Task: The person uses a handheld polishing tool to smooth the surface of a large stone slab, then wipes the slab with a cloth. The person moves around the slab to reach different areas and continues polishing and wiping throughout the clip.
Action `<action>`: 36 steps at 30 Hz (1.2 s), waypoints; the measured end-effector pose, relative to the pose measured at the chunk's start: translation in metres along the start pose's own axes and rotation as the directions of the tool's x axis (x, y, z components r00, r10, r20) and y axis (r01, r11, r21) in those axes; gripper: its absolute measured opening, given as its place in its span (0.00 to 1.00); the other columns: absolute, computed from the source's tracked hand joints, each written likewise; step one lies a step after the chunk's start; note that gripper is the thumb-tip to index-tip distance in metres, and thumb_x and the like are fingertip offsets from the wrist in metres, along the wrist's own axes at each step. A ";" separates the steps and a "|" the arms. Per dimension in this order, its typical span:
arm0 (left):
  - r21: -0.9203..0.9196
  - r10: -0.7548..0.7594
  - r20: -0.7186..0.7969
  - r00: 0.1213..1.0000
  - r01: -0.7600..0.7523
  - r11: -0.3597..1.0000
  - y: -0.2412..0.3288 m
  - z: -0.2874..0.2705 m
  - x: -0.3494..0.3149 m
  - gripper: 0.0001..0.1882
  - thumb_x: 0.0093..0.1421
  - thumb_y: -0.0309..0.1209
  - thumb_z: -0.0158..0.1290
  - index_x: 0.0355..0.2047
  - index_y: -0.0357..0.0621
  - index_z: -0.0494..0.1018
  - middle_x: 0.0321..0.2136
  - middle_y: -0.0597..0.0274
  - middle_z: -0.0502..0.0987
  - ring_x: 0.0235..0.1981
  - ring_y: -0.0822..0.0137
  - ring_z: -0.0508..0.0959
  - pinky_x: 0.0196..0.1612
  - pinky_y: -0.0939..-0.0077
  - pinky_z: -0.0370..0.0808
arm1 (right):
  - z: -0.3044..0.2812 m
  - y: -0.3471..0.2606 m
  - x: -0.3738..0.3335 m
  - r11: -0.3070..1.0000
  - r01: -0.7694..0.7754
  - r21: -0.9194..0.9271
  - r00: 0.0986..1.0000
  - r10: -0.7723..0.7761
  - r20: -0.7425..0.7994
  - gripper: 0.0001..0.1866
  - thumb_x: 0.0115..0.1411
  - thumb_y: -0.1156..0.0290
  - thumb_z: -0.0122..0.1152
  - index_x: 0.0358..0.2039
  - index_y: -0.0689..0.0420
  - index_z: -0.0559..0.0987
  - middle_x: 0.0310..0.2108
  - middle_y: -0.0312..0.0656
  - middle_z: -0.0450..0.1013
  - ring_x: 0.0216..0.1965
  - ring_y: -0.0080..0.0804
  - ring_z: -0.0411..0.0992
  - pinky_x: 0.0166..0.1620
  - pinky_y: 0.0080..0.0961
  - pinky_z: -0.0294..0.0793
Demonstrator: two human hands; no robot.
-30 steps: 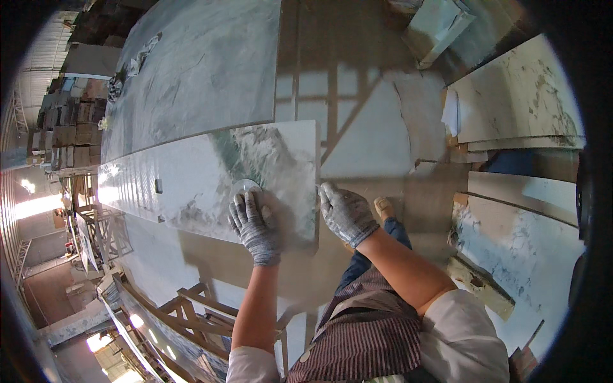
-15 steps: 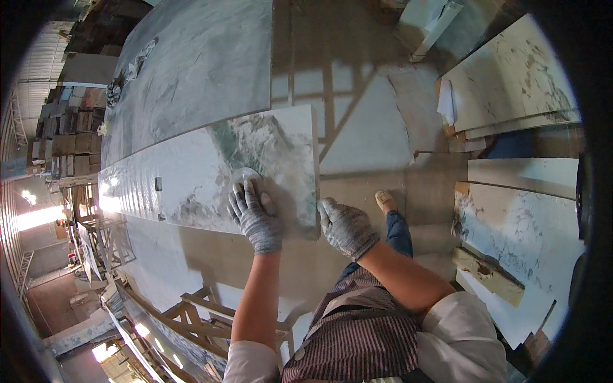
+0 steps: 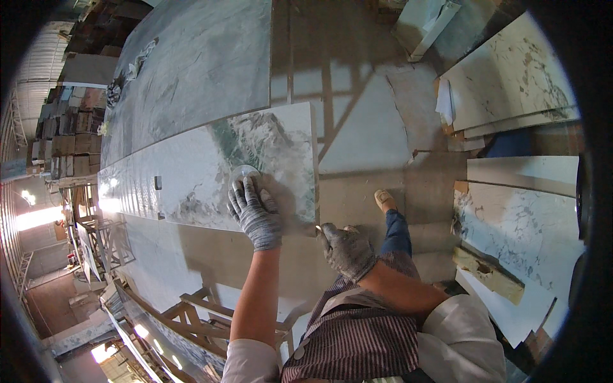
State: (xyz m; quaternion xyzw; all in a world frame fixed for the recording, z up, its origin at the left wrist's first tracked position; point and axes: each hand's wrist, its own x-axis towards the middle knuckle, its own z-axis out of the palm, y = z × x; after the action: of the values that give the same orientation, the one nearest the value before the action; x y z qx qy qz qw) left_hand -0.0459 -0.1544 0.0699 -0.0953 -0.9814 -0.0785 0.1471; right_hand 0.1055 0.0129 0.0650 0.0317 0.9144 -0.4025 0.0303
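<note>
Your left hand [image 3: 257, 214] and right hand [image 3: 349, 251] wear streaked grey gloves [image 3: 263, 230]; behind them, your pale sleeves [image 3: 463, 338] and dark striped apron [image 3: 351, 348]; right of your right hand, your blue trousers [image 3: 397, 233] and tan shoe [image 3: 384, 200].

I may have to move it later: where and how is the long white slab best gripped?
Probably grip the slab by its right short end and near long edge, from the person's side: floor shows past both, likely leaving room underneath. Most of the far edge runs along the large grey surface.
</note>
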 end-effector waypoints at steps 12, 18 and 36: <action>-0.090 0.326 0.321 0.889 -0.314 0.945 0.055 -0.044 -0.029 0.39 0.57 0.38 0.50 0.66 0.34 0.51 0.65 0.37 0.54 0.66 0.35 0.55 0.66 0.34 0.47 | 0.028 0.114 -0.096 0.852 0.506 -0.138 0.839 -0.448 0.310 0.13 0.61 0.63 0.53 0.41 0.56 0.79 0.38 0.45 0.75 0.34 0.39 0.77 0.39 0.37 0.76; -0.088 0.350 0.222 0.910 -0.339 0.937 0.091 -0.012 0.002 0.36 0.59 0.36 0.47 0.65 0.33 0.51 0.62 0.34 0.55 0.65 0.32 0.53 0.66 0.33 0.46 | -0.036 0.123 -0.098 0.984 -0.176 0.025 0.868 0.143 0.475 0.12 0.66 0.64 0.51 0.39 0.59 0.77 0.31 0.53 0.77 0.31 0.48 0.78 0.34 0.40 0.75; 0.017 0.605 0.343 0.719 -0.648 0.761 0.131 0.013 0.005 0.17 0.55 0.32 0.48 0.43 0.36 0.75 0.44 0.42 0.74 0.55 0.40 0.69 0.65 0.38 0.55 | -0.032 0.224 -0.098 0.899 -0.350 0.263 0.863 0.200 0.464 0.14 0.67 0.59 0.51 0.43 0.56 0.77 0.33 0.36 0.74 0.30 0.30 0.71 0.36 0.25 0.73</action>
State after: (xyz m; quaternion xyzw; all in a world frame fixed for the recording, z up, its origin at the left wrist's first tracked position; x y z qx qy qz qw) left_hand -0.0270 -0.0246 0.0761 -0.4231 -0.9040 0.0593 0.0118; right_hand 0.2206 0.1842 -0.0693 0.0797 0.7881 -0.5418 0.2812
